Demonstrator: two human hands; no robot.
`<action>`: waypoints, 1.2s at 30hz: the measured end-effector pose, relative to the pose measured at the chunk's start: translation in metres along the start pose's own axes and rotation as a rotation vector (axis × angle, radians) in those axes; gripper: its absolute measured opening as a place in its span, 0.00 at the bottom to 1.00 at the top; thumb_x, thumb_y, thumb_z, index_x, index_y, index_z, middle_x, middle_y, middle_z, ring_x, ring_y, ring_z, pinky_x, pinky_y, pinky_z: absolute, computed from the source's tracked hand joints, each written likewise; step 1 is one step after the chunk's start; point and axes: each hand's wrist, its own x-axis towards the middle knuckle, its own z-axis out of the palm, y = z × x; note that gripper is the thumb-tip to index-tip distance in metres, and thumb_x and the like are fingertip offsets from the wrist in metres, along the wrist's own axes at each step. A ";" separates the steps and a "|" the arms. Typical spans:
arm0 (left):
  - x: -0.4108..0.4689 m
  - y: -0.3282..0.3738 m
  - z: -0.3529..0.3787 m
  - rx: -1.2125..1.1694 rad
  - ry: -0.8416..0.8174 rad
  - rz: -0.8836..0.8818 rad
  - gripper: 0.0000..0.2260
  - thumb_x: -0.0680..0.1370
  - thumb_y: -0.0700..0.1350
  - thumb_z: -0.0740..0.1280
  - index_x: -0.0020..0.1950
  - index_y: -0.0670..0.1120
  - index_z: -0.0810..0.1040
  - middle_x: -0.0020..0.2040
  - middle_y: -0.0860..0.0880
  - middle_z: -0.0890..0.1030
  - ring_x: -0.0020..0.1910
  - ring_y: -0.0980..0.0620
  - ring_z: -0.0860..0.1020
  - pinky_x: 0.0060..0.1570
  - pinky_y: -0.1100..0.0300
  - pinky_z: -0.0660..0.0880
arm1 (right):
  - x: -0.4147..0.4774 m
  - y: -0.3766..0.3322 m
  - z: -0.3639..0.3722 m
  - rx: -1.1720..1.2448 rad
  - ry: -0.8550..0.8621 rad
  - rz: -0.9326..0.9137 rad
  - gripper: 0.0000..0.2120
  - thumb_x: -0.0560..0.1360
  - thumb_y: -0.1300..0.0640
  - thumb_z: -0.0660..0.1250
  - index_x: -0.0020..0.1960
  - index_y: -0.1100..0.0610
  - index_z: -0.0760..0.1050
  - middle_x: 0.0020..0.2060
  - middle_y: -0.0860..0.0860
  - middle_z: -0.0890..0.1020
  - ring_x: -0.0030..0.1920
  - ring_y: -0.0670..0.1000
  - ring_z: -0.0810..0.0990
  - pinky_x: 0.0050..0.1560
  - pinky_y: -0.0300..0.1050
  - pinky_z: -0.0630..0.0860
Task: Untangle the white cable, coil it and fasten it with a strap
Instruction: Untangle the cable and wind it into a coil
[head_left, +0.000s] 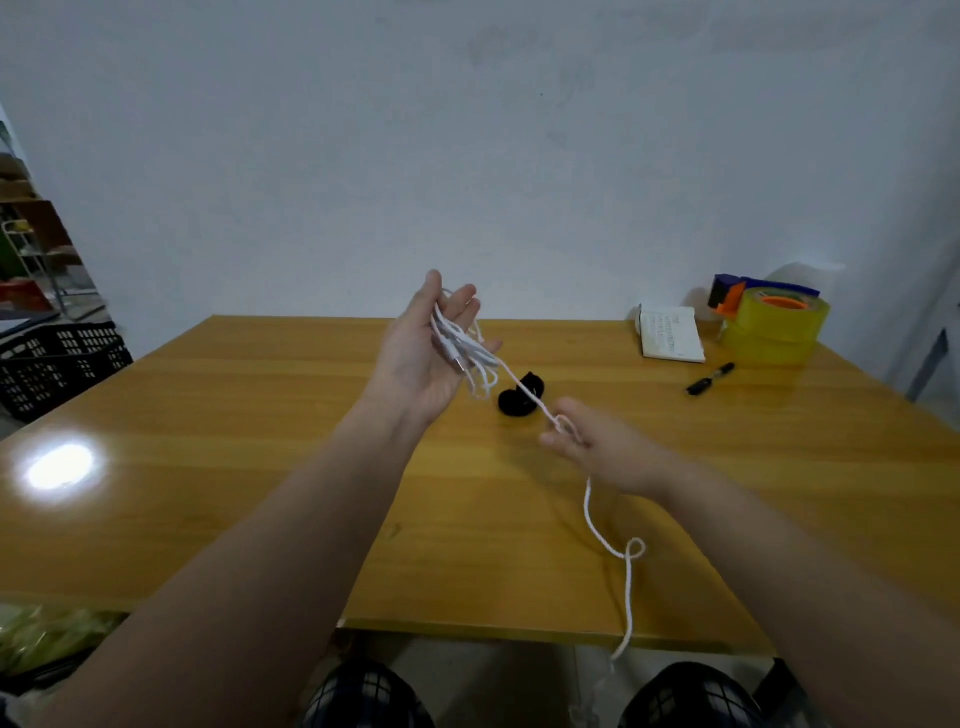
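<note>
Looks roughly half done to me: the thin white cable (470, 358) has a few loops lying across the spread, palm-up left hand (415, 358) at mid-frame, and the right hand (597, 447) pinches the strand just lower right. The tail has a small kink loop and trails off the near edge of the yellow wooden bench (208, 467). The black fabric strap (519, 397) lies unused between the hands, so fastening's still to do.

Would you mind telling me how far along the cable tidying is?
Done: a few loops of the white cable lie gathered across the left hand. In hand: the right hand pinches the strand leading off them. Left: the tail with a small loop in it hangs past the table edge, uncoiled, and the black strap lies unused on the table.
</note>
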 end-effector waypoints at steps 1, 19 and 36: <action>0.002 -0.004 0.001 0.033 0.014 0.000 0.11 0.81 0.51 0.60 0.43 0.45 0.73 0.63 0.43 0.76 0.64 0.51 0.75 0.64 0.40 0.68 | -0.002 -0.006 0.006 -0.181 -0.038 -0.023 0.13 0.80 0.48 0.56 0.62 0.50 0.66 0.49 0.53 0.79 0.46 0.53 0.78 0.49 0.51 0.75; -0.018 -0.033 0.012 1.484 -0.151 0.212 0.18 0.83 0.48 0.55 0.34 0.46 0.64 0.34 0.45 0.74 0.36 0.45 0.75 0.38 0.56 0.68 | -0.011 -0.043 -0.013 0.460 0.086 -0.031 0.07 0.73 0.61 0.69 0.46 0.66 0.78 0.35 0.55 0.80 0.32 0.46 0.76 0.27 0.38 0.75; -0.028 -0.037 -0.014 1.214 -0.240 -0.002 0.15 0.82 0.48 0.59 0.39 0.46 0.57 0.25 0.50 0.59 0.20 0.54 0.56 0.24 0.63 0.55 | -0.002 0.012 -0.010 0.452 0.400 0.298 0.14 0.79 0.53 0.60 0.39 0.55 0.78 0.29 0.51 0.66 0.29 0.47 0.62 0.30 0.40 0.59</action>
